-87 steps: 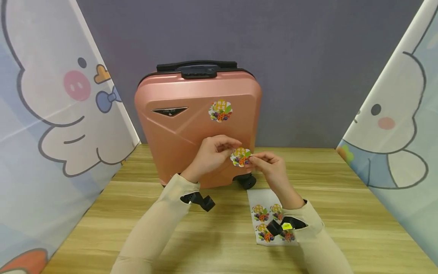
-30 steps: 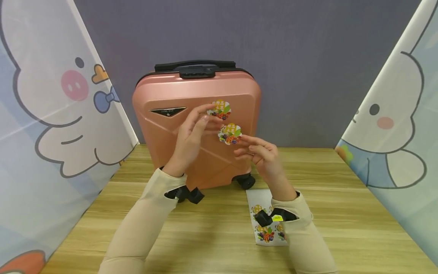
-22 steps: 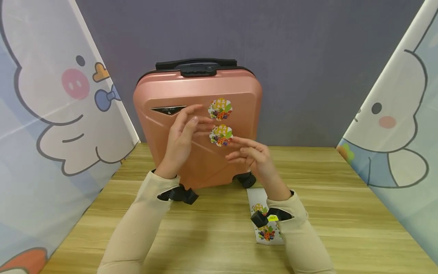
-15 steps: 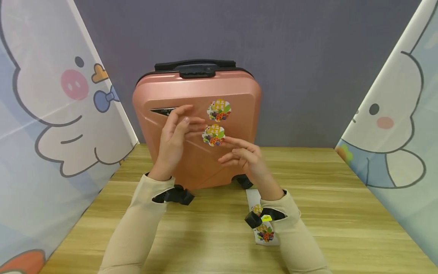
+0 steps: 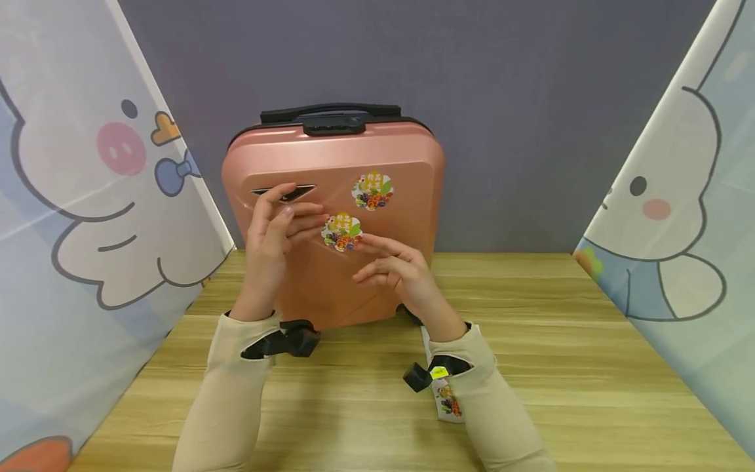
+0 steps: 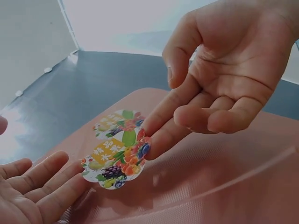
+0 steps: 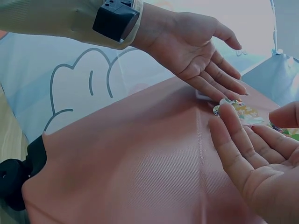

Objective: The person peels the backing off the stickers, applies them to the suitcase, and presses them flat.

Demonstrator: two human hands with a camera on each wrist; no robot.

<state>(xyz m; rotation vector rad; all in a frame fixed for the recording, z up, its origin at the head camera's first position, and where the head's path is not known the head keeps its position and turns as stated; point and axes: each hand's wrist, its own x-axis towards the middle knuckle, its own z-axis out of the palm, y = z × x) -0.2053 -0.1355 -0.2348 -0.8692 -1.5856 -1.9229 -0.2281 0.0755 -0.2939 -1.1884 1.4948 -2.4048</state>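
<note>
My left hand (image 5: 268, 249) and right hand (image 5: 407, 272) were extended, unclenched, fingertips touching opposite edges of a scalloped, white, fruit-printed paper sticker (image 5: 342, 233) before the pink hard-shell suitcase (image 5: 336, 285), between its side edges; suitcase contact unclear. Judged light, flexible, tacky: hold by rim.

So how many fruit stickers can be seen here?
3: the upper sticker on the suitcase; the lower sticker at the fingertips of the left hand and right hand; a partly covered sticker on the white sheet. More may be hidden under the right sleeve.
</note>
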